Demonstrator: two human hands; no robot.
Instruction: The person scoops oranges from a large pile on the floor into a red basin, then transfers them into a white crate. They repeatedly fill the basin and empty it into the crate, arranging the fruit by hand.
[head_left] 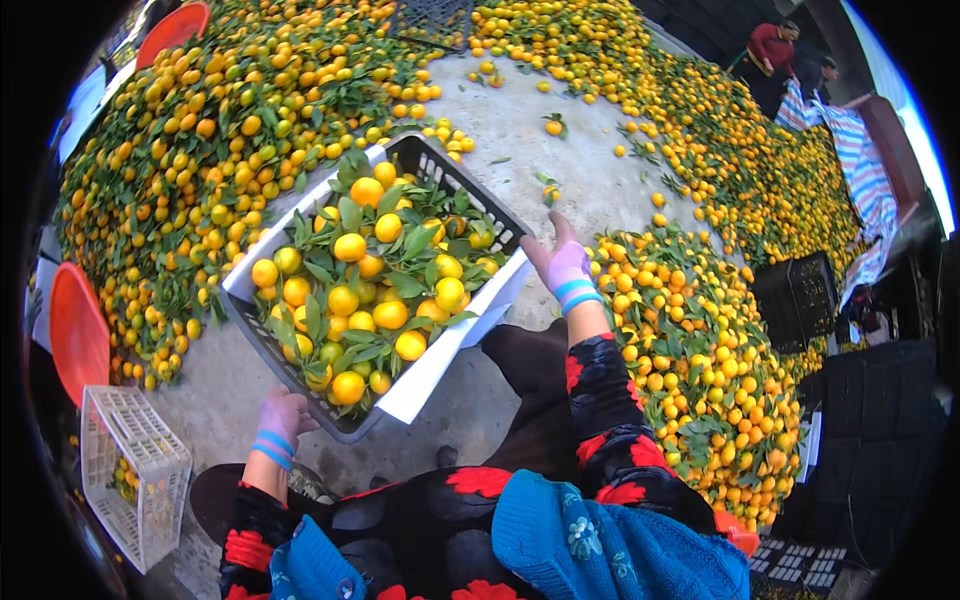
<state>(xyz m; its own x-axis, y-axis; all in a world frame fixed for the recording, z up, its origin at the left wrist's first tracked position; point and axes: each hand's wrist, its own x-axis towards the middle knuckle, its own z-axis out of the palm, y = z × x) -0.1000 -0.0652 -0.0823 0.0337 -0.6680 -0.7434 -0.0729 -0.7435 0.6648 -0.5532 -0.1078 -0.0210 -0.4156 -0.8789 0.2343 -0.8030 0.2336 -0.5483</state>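
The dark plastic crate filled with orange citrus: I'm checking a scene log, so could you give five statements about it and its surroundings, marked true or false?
1. Green leaves lie among the round orange citrus fruits in the dark slotted plastic crate. True.
2. The right hand is buried in the fruit. False: the right hand is at the crate's right-hand corner.
3. The left hand is beside the crate's near end. True.
4. The white openwork plastic crate is at the upper right. False: the white crate is at the lower left.
5. Loose fruit lies on the grey floor. True.
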